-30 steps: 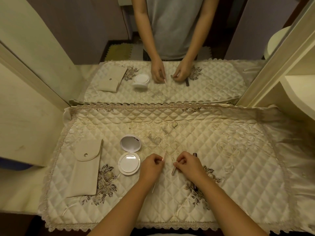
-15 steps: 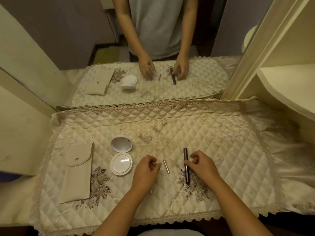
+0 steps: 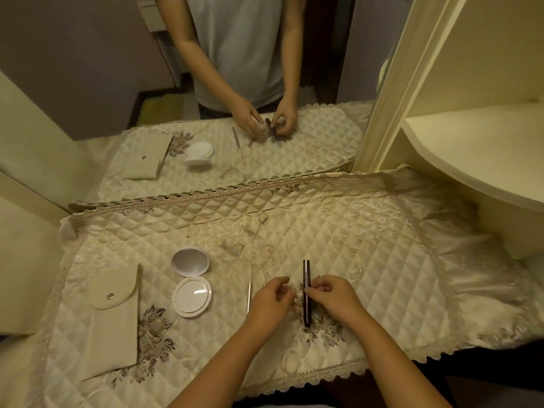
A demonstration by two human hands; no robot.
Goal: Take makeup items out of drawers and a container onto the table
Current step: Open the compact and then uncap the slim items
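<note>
The bench (image 3: 382,231) is covered by a cream quilted satin cloth with lace edging and backs onto a mirror. Both hands work near its front centre.

**Hand state.** The right hand (image 3: 332,295) has its fingertips pinched narrowly on the middle of a slim dark purple-brown cosmetic tube (image 3: 306,293), which lies lengthwise on the cloth, pointing away from the person. The left hand (image 3: 272,298) is curled, fingers drawn in, just left of the tube; whether it holds a small part cannot be told.

**Change since the earlier frames.** One second ago both hands were pinched together over thin items at centre. Half a second ago they had separated, and the dark tube lay exposed beside the right hand. Now the right hand has closed back onto the tube, and a thin pale metallic stick (image 3: 249,298) lies released on the cloth, just left of the left hand.

**Other items laid out.** An open round white compact with mirrored lid (image 3: 192,282) sits left of centre. A flat cream snap-flap pouch (image 3: 113,322) lies further left.

**Task implication.** Several makeup items are already out on the bench. The present step appears to be straightening or positioning the tube. No drawer or container is in view, so any remaining retrieval probably calls for a reach outside this area.
</note>
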